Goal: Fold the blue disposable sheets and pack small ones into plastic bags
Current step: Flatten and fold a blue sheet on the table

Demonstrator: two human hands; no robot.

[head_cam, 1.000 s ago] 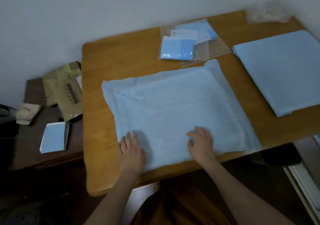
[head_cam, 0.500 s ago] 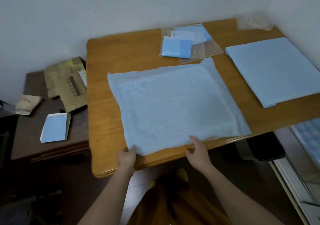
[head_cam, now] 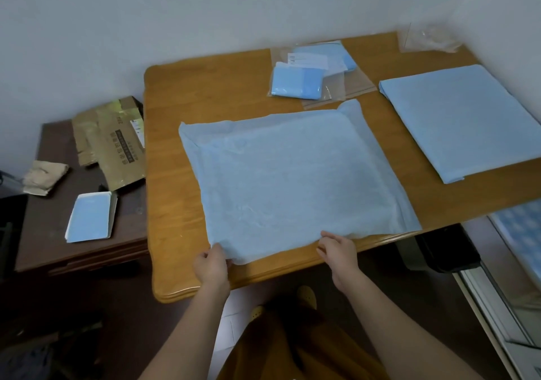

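Observation:
A large blue disposable sheet point(head_cam: 289, 174), folded roughly square, lies flat in the middle of the wooden table point(head_cam: 205, 92). My left hand point(head_cam: 211, 267) pinches its near left corner at the table's front edge. My right hand point(head_cam: 338, 250) grips the near edge further right. A second folded blue sheet point(head_cam: 465, 119) rests on the table's right side. Behind the large sheet lie clear plastic bags point(head_cam: 339, 81) holding small folded blue sheets point(head_cam: 295, 82) with a white label.
A crumpled clear bag point(head_cam: 427, 38) sits at the far right corner by the wall. To the left, a lower dark side table point(head_cam: 46, 233) carries torn cardboard point(head_cam: 112, 142), a beige rag point(head_cam: 44, 176) and a small blue packet point(head_cam: 89, 221).
Both hands slid from pressing flat on the sheet back to its near edge and took hold of it. The view shifted slightly.

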